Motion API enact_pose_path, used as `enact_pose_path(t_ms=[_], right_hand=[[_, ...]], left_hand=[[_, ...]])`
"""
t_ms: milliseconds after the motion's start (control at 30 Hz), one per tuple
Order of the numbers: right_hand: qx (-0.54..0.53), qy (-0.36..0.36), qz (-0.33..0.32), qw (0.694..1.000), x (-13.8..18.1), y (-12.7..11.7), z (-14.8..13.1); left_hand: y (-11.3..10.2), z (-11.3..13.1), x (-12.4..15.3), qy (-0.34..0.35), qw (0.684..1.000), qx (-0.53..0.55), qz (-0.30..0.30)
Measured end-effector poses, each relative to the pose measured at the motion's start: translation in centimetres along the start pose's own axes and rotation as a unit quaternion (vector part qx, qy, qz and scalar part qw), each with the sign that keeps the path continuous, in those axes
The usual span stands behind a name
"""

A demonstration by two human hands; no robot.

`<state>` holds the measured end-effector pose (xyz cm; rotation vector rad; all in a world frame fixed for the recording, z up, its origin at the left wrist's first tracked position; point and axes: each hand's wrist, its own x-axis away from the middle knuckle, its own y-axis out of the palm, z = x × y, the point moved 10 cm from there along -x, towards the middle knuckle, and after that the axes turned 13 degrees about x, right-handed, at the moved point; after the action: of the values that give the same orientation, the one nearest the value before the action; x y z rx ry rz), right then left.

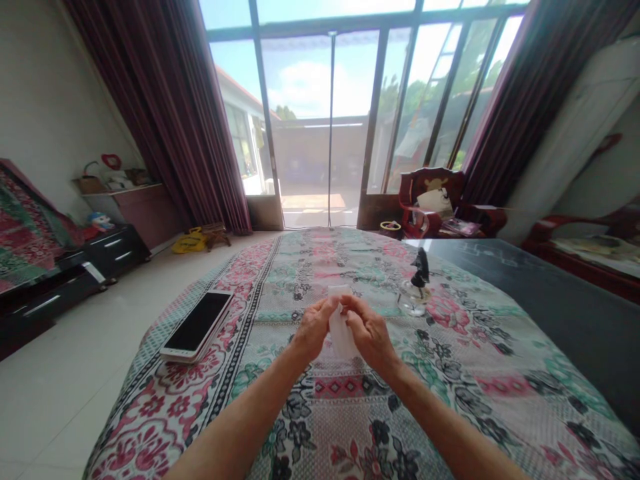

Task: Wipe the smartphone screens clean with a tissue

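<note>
My left hand (315, 328) and my right hand (367, 331) meet above the middle of the table, fingertips close together. Both are closed on a thin white sheet (343, 339) that looks like a tissue or wipe. It hangs down between the hands, and a bit of it shows beyond the fingers. To the right of my right hand, apart from it, stands a clear spray bottle (414, 297) with a black nozzle head. A phone (199, 325) with a dark screen lies farther off on my left.
A floral-patterned tablecloth (295, 427) covers the table, with a few creases. A dark tabletop (480, 257) adjoins it at the right. Beyond are a carved wooden chair (431, 200), glass doors (305, 133) and purple curtains (170, 100). A black low cabinet (113, 253) stands at the left.
</note>
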<state>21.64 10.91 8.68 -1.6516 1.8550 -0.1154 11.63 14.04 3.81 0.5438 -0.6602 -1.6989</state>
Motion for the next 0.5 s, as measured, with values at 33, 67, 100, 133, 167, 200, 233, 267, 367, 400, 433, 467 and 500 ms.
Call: enact_pose_path(t_ms=[33,67,100,133,167,200,233,267,367,400,433,467,500], right_hand=[[-0.011,-0.008,-0.015,1.000,0.0,0.4,0.0],[-0.025,-0.012,-0.031,0.999,0.0,0.7,0.1],[-0.039,-0.008,-0.039,0.998,-0.1,0.9,0.3],[-0.048,0.003,-0.031,0.998,-0.2,0.7,0.7],[-0.046,0.020,-0.007,0.999,-0.4,0.2,1.2],[-0.035,0.039,0.029,0.998,-0.5,-0.7,1.8],[-0.019,0.058,0.068,0.996,-0.6,-1.7,2.3],[-0.005,0.079,0.096,0.992,-0.7,-2.4,2.8],[-0.043,0.136,0.042,0.989,-0.9,-1.5,4.2],[-0.075,0.152,-0.003,0.986,-0.8,-0.4,4.6],[-0.107,0.164,-0.045,0.980,-0.6,0.7,4.8],[-0.134,0.175,-0.077,0.972,-0.3,1.5,5.0],[-0.154,0.186,-0.098,0.965,-0.1,2.1,5.3]], left_hand=[[-0.4,0.0,-0.1,0.001,1.000,0.002,0.012],[-1.0,0.0,-0.2,0.000,1.000,0.006,0.030],[-1.6,0.0,-0.3,-0.003,0.999,0.011,0.051],[-2.0,0.0,-0.4,-0.007,0.997,0.018,0.069],[-2.4,0.0,-0.5,-0.013,0.996,0.027,0.081],[-2.5,0.0,-0.7,-0.016,0.995,0.037,0.088],[-2.6,0.1,-0.8,-0.016,0.995,0.048,0.091],[-2.6,0.1,-0.8,-0.016,0.993,0.059,0.096],[-2.4,0.0,-0.9,-0.022,0.990,0.093,0.102],[-2.3,-0.2,-0.8,-0.028,0.990,0.101,0.096],[-2.0,-0.2,-0.8,-0.035,0.990,0.105,0.084],[-1.7,-0.2,-0.8,-0.041,0.992,0.104,0.065],[-1.3,-0.1,-0.8,-0.048,0.993,0.098,0.039]])
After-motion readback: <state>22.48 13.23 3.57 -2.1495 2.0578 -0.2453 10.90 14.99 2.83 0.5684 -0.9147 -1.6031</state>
